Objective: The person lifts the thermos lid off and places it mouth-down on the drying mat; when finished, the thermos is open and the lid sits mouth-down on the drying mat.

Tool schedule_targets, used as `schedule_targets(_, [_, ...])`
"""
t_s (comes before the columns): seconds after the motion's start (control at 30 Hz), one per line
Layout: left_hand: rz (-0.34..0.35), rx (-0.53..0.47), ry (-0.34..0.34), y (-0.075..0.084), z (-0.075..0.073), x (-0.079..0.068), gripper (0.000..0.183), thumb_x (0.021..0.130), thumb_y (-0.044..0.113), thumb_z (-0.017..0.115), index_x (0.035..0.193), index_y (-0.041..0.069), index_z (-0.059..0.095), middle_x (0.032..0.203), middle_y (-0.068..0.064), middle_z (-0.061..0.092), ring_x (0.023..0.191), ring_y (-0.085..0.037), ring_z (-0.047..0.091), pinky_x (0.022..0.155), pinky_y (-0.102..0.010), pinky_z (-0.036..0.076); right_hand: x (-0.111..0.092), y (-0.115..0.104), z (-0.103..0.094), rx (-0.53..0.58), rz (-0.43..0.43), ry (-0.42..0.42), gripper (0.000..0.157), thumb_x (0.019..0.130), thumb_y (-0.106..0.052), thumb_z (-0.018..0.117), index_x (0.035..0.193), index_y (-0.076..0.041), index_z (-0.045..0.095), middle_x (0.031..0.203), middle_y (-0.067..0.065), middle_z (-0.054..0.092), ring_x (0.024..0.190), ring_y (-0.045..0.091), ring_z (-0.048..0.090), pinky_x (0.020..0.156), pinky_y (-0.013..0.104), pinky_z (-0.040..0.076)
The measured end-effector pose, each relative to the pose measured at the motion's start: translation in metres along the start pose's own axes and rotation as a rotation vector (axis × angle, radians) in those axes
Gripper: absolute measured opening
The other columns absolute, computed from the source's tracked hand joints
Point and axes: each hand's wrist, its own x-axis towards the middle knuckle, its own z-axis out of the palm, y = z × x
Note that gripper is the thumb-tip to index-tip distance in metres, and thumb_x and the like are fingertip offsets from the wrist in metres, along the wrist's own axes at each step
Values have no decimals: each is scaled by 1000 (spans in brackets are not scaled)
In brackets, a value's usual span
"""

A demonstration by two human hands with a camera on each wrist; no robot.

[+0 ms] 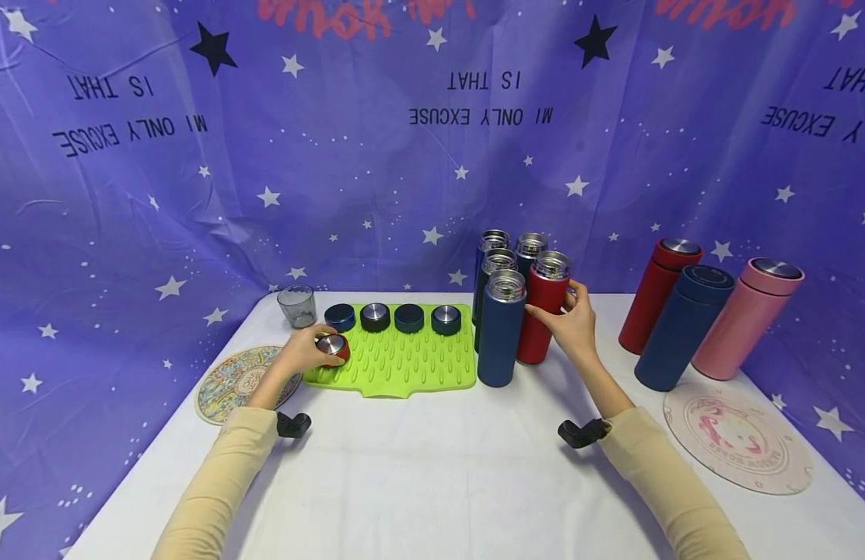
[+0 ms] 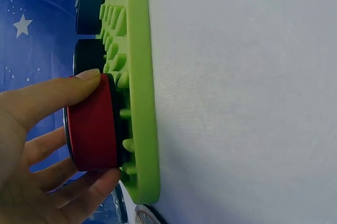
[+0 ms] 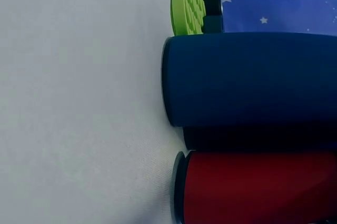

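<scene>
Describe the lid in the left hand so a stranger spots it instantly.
Find the lime-green mat on the white tabletop. At its left side, the left hand grips the bottle lid. It's the mat's only red one; the four lids behind are dark.

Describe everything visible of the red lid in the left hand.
The red lid is a short, round cap with a red side, shiny metal-looking top and dark lower edge. Upright, it is over the left end of the green mat, in front of the dark lids. The left hand grips it by its side; whether its base touches the mat is unclear.
</scene>
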Motion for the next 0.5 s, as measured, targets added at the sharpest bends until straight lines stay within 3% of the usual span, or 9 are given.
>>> schedule_targets(0.5, [18,-26,-15,1,0,-8,68,73,11,84,129,-9,52,119,-33,56,107,-47,56,90,-55,48,-3,11,6,12,-99,-31,81,75,-15,84,139,-3,36,126,22,60,113,32,59,95,48,49])
